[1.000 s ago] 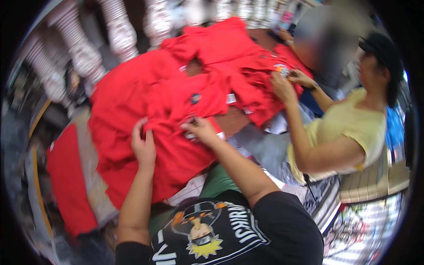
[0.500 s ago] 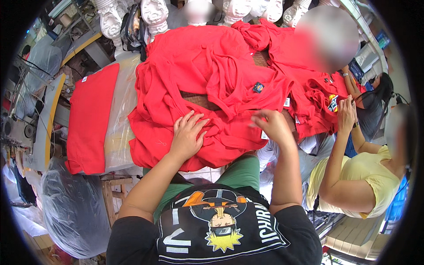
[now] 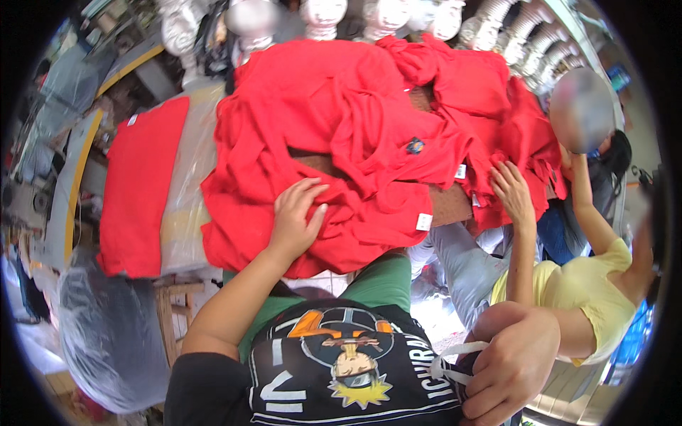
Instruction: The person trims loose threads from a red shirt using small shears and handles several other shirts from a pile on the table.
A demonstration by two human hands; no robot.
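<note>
My left hand (image 3: 301, 216) lies on a rumpled pile of red cloth garments (image 3: 320, 135), fingers stretched and a little apart. My right hand (image 3: 513, 362) is up close in front of my black printed shirt, away from the pile. Its fingers are curled around the end of a thin white cord loop (image 3: 455, 349); the rest of what they may hold is hidden. One red garment has a dark label patch (image 3: 415, 146) at its neck. A white tag (image 3: 424, 221) hangs at the pile's near right edge.
At the left, a folded red garment (image 3: 142, 192) lies beside clear plastic sheeting (image 3: 192, 163). White sculpted heads (image 3: 323, 15) line the far side. A co-worker in yellow (image 3: 568, 302) has a hand (image 3: 513, 190) on more red garments at the right. A plastic-wrapped bundle (image 3: 106, 341) stands lower left.
My right hand has left the red cloth and come back toward my chest, now with the white cord loop. My left hand stays on the pile. The co-worker's hand has lowered onto the garments.
</note>
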